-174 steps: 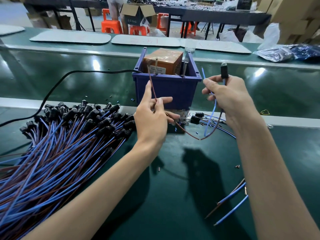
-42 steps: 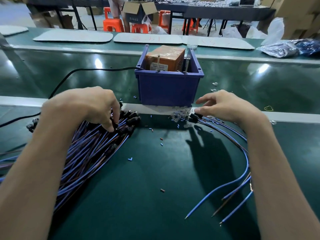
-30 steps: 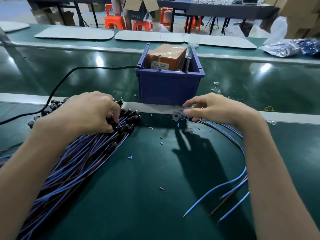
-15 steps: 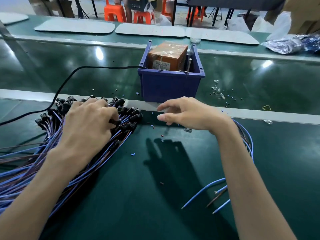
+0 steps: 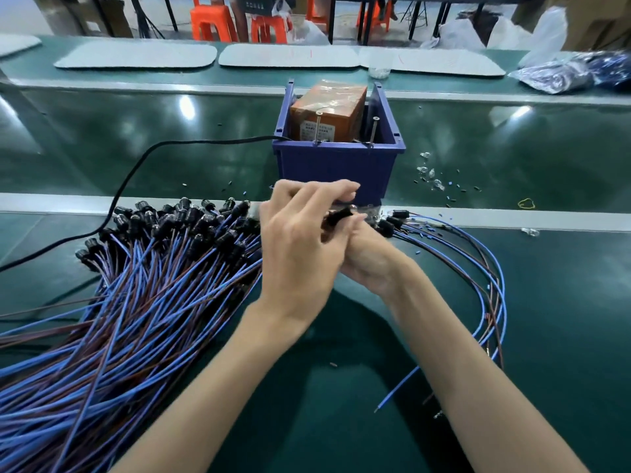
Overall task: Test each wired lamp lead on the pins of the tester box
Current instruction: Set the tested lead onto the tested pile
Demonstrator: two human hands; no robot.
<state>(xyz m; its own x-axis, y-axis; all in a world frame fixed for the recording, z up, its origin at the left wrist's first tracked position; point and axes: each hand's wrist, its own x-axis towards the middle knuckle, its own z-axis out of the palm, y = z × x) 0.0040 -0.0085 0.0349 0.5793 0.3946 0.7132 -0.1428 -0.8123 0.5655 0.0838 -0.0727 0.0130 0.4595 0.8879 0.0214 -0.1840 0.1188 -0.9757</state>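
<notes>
Green bench top (image 5: 102, 131) w/ grey rail (image 5: 51, 203) across; bright glare patches (image 5: 186, 109) on it. Far bench: pale mats (image 5: 136, 58). Behind: orange stools (image 5: 211, 22), dark table legs (image 5: 366, 25), cardboard boxes (image 5: 594, 25) + white bags (image 5: 546, 32) far R.

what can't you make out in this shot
Head view, all three:
The left hand hides the fingers of the right hand; which hand grips the black lamp holder is unclear, motion-blurred.
Tester box label: too small to read.
Lead pile: cut off by the left edge.
</notes>
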